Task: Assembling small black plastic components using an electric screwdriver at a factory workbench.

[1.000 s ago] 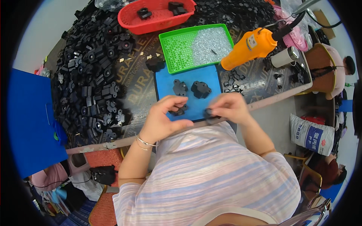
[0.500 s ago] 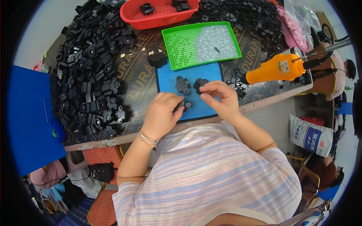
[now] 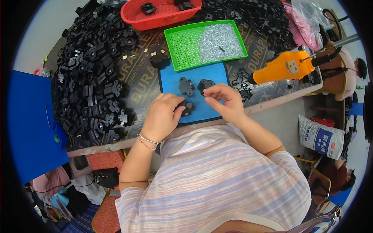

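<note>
Well, we have our left grip [image 3: 162, 115] low over the work, its fingers curled and its thumb and fingertips at the left end of a near black part [image 3: 189, 109]; whether they pinch it or merely touch it, we cannot tell. Our right grip [image 3: 227, 101] stands partly open, a small gap between thumb and forefinger, with the forefinger at the near edge of a right-side black part [image 3: 204, 84] (our own fingers hide whether they touch). Between and just beyond our hands lies a middle black part [image 3: 186, 86], lobed and flat. All three rest on a blue mat [image 3: 208, 111].

Just off the mat's far left corner we have a dark block [image 3: 159, 61] on the bench [image 3: 143, 89]. Past the mat stands a green tray [image 3: 182, 46], its right portion covered with small silvery pieces [image 3: 220, 38], and beyond that a red basket [image 3: 155, 22] holding a few black parts. To our right an orange tool [image 3: 281, 69] hangs near small black pieces [image 3: 244, 89]. To our left spreads a large heap of black parts [image 3: 93, 77], and another dark heap [image 3: 256, 17] lies at the far side.
</note>
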`<control>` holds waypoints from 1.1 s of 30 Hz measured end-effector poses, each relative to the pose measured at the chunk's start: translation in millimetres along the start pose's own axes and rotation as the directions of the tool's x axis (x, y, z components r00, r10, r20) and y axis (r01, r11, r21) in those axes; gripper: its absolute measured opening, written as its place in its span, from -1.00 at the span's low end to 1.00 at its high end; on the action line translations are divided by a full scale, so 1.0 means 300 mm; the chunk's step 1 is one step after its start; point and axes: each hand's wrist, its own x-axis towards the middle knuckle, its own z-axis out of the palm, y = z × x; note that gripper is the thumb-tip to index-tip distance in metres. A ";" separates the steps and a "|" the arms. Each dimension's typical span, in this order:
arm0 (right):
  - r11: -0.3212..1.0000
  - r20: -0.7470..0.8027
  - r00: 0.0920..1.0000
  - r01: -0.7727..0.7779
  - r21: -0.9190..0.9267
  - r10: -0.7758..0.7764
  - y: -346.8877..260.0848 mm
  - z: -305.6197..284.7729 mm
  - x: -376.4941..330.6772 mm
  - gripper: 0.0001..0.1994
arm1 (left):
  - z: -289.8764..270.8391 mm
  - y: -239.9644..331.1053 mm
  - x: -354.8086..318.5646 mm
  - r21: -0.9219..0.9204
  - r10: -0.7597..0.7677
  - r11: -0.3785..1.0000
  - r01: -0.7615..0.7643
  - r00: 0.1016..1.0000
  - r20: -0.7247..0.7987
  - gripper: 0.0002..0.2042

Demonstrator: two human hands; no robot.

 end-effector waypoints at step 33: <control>0.900 0.181 0.974 0.196 -0.390 -0.133 0.016 0.072 0.025 -0.76 | 0.065 -0.123 -0.086 -0.385 -0.199 0.904 0.187 0.980 0.009 -0.46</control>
